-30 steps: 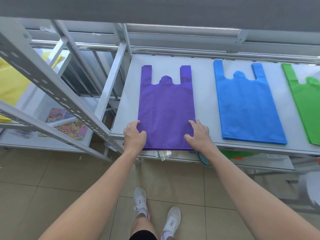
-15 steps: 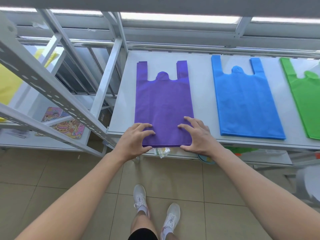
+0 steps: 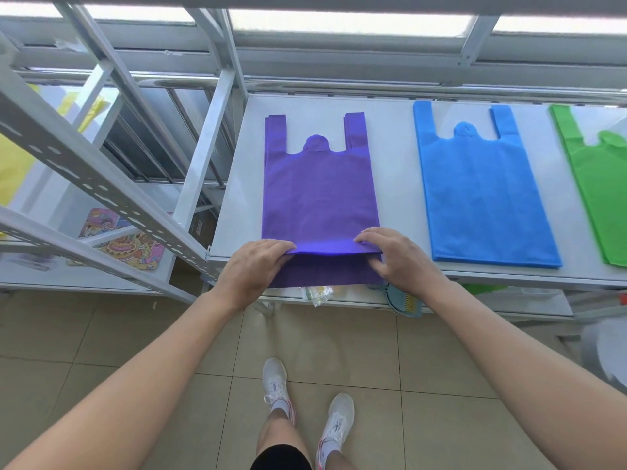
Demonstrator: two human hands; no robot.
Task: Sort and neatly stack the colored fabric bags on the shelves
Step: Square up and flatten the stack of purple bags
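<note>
Head view showed the purple bag [image 3: 319, 188] lying flat on the left part of the white shelf [image 3: 397, 164], handles toward the shelf's back; its near edge was raised just above the shelf's front edge, pinched at both corners; the left hand [image 3: 252, 266] gripped one corner, the right hand [image 3: 397, 257] the other, fingers curled over the fabric, both forearms reaching forward to the shelf.

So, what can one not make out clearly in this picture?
Head view only:
- green bag: cut off by the right edge.
- yellow bag: mostly behind the shelf frame.
- lower shelf items: covered by the shelf board.
- purple bag, near corners: under the left hand and right hand.
</note>
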